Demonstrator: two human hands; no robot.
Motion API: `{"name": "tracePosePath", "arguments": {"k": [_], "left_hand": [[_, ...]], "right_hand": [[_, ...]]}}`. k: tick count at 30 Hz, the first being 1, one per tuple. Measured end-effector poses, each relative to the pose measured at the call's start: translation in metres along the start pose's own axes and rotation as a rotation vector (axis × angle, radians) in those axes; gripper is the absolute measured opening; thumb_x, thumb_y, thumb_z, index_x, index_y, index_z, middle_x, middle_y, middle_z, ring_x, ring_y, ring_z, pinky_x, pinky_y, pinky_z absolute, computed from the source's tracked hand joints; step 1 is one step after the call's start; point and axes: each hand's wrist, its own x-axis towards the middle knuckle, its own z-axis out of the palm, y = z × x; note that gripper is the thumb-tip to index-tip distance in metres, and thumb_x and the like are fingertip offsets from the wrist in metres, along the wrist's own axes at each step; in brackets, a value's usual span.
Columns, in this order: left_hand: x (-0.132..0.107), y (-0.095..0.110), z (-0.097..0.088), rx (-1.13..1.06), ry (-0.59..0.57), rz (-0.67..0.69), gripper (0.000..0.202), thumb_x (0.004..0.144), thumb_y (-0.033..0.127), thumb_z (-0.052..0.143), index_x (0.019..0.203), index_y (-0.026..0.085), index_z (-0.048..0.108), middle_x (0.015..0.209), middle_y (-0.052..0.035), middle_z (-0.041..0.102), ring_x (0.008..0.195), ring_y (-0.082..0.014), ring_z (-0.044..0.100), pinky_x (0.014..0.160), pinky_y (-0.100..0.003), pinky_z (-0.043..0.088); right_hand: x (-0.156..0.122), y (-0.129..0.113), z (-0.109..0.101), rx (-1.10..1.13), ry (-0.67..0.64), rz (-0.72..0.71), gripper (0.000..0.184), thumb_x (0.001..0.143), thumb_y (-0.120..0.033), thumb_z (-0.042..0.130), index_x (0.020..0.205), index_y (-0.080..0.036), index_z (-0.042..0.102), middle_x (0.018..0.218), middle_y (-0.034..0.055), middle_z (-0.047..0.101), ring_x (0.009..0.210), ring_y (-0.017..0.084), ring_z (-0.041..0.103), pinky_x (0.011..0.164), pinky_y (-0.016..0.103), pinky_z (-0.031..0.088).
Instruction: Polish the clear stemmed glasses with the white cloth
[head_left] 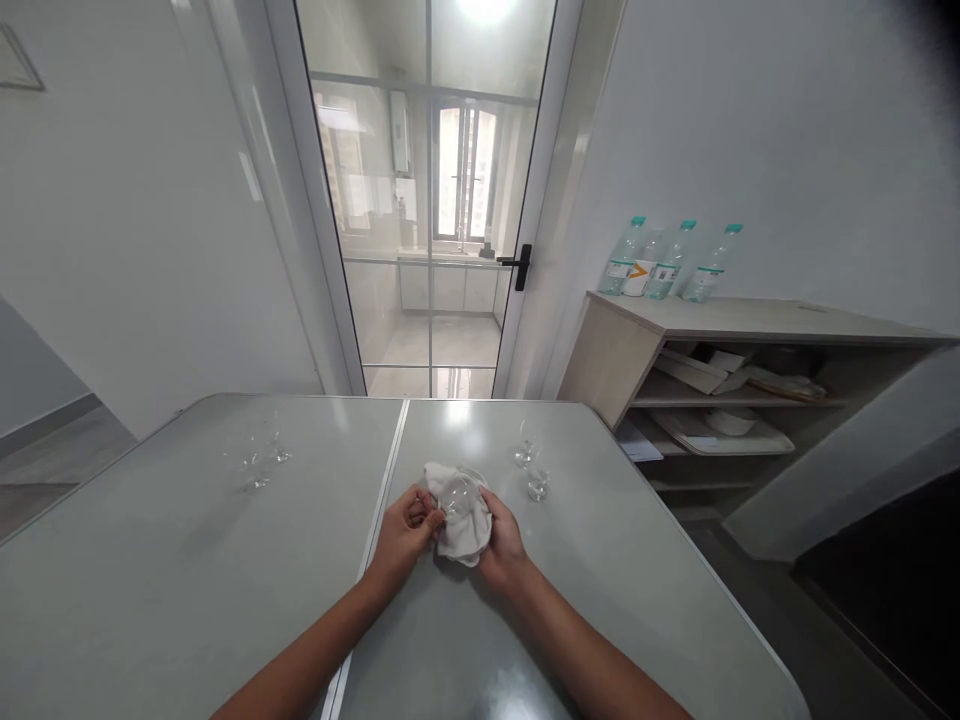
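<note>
A white cloth [466, 545] is bunched up over the table, with a clear glass [457, 494] lying tilted in its folds. My right hand [504, 540] is closed around the cloth's right side, supporting the glass through it. On the other side, my left hand [409, 525] is closed in a pinch at the left edge of the glass and cloth; what exactly lies between those fingertips is partly hidden. Right of the cloth stand two small stemmed glasses, one farther glass [525, 455] and one nearer glass [537, 487].
Several clear glasses [259, 465] stand on the left half of the grey table [225, 580]. A white strip [390, 460] divides the tabletop. Beyond is a glass door [431, 330]. A wooden shelf [735, 318] at right carries several plastic bottles [664, 270].
</note>
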Motion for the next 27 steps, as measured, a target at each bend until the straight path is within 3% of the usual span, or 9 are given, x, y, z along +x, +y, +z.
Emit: {"name": "tracePosePath", "arguments": {"k": [4,7,9,15,20,22,27], "left_hand": [[0.003,-0.007,0.004,-0.034,0.084,-0.018,0.039,0.085,0.049,0.072,0.101,0.023,0.047,0.089,0.0009,0.060,0.083,-0.0171,0.062,0.073,-0.026,0.051],[0.002,-0.006,0.004,-0.017,0.115,-0.016,0.045,0.088,0.050,0.068,0.117,0.023,0.047,0.106,-0.0038,0.062,0.099,-0.0207,0.063,0.090,-0.033,0.051],[0.003,-0.005,0.003,-0.033,0.135,-0.022,0.049,0.088,0.051,0.068,0.121,0.023,0.045,0.113,-0.0063,0.061,0.105,-0.0234,0.063,0.094,-0.036,0.050],[0.006,-0.008,-0.001,-0.073,0.175,-0.022,0.051,0.087,0.053,0.068,0.121,0.023,0.045,0.112,-0.0071,0.060,0.105,-0.0248,0.063,0.094,-0.039,0.050],[0.004,0.000,-0.003,-0.095,0.122,0.034,0.073,0.083,0.045,0.076,0.144,0.029,0.041,0.136,-0.0112,0.057,0.125,-0.0285,0.057,0.102,-0.039,0.047],[0.004,0.007,-0.006,-0.154,0.096,0.025,0.069,0.085,0.046,0.074,0.145,0.028,0.045,0.143,-0.0125,0.055,0.132,-0.0303,0.053,0.105,-0.039,0.046],[0.002,0.018,-0.009,-0.329,0.019,-0.043,0.055,0.091,0.050,0.067,0.138,0.025,0.053,0.131,-0.0133,0.066,0.115,-0.0279,0.064,0.098,-0.040,0.050]], "right_hand": [[-0.009,0.012,0.012,0.278,0.063,0.064,0.027,0.085,-0.039,0.073,0.101,-0.018,0.069,0.090,0.0066,0.076,0.083,0.024,0.071,0.074,0.034,0.056],[-0.018,0.014,0.017,0.259,-0.038,0.117,0.036,0.083,-0.038,0.077,0.113,-0.020,0.067,0.095,0.0059,0.076,0.086,0.023,0.070,0.078,0.035,0.055],[-0.022,0.012,0.020,0.229,-0.103,0.152,0.039,0.083,-0.038,0.078,0.116,-0.019,0.068,0.096,0.0069,0.076,0.089,0.025,0.070,0.081,0.037,0.054],[-0.020,0.011,0.020,0.229,-0.166,0.133,0.042,0.091,-0.051,0.059,0.110,-0.016,0.073,0.096,0.0098,0.076,0.097,0.029,0.067,0.087,0.040,0.052],[-0.015,0.020,0.012,0.057,-0.136,0.081,0.040,0.084,-0.042,0.076,0.115,-0.018,0.068,0.098,0.0077,0.075,0.086,0.024,0.068,0.079,0.034,0.051],[-0.013,0.024,0.007,-0.018,-0.171,0.065,0.047,0.079,-0.042,0.082,0.116,-0.018,0.065,0.096,0.0063,0.074,0.079,0.021,0.067,0.075,0.031,0.050],[-0.013,0.026,0.002,-0.079,-0.242,0.133,0.053,0.071,-0.045,0.089,0.107,-0.019,0.061,0.081,0.0009,0.070,0.063,0.014,0.060,0.062,0.024,0.044]]}}
